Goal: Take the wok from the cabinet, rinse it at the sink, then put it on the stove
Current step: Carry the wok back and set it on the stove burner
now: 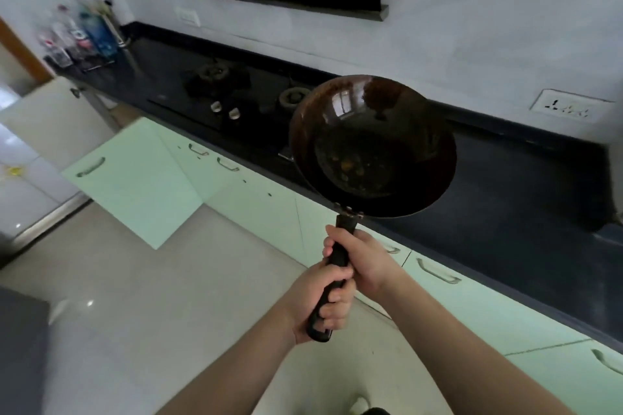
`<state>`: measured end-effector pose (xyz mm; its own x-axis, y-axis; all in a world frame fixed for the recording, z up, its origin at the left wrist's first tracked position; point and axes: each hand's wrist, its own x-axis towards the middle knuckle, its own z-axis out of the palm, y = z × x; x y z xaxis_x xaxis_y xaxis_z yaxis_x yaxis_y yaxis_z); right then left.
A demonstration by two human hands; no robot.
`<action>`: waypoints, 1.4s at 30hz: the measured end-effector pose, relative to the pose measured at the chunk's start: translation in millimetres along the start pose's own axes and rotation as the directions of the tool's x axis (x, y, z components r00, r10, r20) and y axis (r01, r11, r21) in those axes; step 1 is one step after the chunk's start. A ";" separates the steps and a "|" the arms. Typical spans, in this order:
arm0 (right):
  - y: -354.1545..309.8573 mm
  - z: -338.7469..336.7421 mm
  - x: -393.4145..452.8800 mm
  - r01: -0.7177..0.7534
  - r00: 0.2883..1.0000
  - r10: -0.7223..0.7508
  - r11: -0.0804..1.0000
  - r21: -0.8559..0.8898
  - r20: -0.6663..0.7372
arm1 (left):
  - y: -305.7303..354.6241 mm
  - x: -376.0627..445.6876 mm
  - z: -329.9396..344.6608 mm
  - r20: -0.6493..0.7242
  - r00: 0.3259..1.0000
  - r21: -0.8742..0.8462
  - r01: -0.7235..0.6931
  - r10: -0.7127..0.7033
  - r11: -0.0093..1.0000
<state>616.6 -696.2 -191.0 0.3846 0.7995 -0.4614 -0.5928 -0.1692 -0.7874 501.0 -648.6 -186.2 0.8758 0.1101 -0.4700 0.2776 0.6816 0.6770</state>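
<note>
- Our left hand [320,303] clenches the low end of the wok's black handle [332,280]; our right hand [362,256] grips just above it.
- The wok [372,145] hangs in the air beyond both hands, over the counter edge [488,239].
- The gas stove [236,94] lies ahead-left of our hands; no sink shows.
- We judge this a carrying step; whether rinsing is done, we cannot tell. Next we need a steady, level carry.

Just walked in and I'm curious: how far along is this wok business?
Done: the wok is out; a cabinet door stands open. In hand: the left hand and the right hand grip its handle, held above the counter. Whether it is rinsed, I cannot tell. Left: setting it on the stove.
</note>
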 end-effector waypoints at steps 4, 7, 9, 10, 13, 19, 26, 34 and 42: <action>-1.8 29.7 22.0 -0.014 0.998 0.021 0.994 -0.111 0.060 | 13.8 -12.7 -19.6 -0.071 0.997 -0.061 -0.038 0.034 0.997; 1.4 59.0 38.0 -0.034 0.992 0.053 0.985 -0.167 0.112 | 23.0 -27.2 -40.5 -0.115 0.991 -0.088 -0.082 0.071 0.993; 6.4 81.8 49.1 -0.045 0.988 0.074 0.978 -0.202 0.139 | 28.1 -39.4 -58.2 -0.148 0.984 -0.130 -0.120 0.100 0.984; 9.8 94.0 55.2 -0.050 0.985 0.085 0.974 -0.222 0.152 | 31.1 -46.5 -68.7 -0.160 0.981 -0.161 -0.139 0.114 0.977; 20.8 136.2 73.5 -0.053 0.975 0.108 0.963 -0.264 0.196 | 40.6 -69.4 -104.5 -0.170 0.971 -0.240 -0.205 0.167 0.949; 48.8 243.2 107.3 -0.065 0.962 0.152 0.933 -0.354 0.226 | 66.3 -128.4 -190.3 -0.198 0.951 -0.321 -0.292 0.237 0.901; 73.8 346.5 141.0 -0.082 0.930 0.232 0.887 -0.455 0.286 | 101.9 -190.8 -258.1 -0.292 0.916 -0.395 -0.378 0.276 0.837; 89.4 421.3 190.8 -0.172 0.881 0.344 0.872 -0.458 0.326 | 138.5 -220.9 -324.6 -0.384 0.886 -0.443 -0.423 0.259 0.790; 84.7 466.1 269.2 -0.221 0.850 0.399 0.863 -0.455 0.344 | 187.3 -206.3 -391.6 -0.400 0.876 -0.467 -0.447 0.269 0.763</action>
<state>340.1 -226.7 -191.3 -0.1527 0.8102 -0.5660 -0.2743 -0.5849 -0.7633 217.7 -260.3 -184.2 0.6844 0.5689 -0.4561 -0.3646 0.8087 0.4616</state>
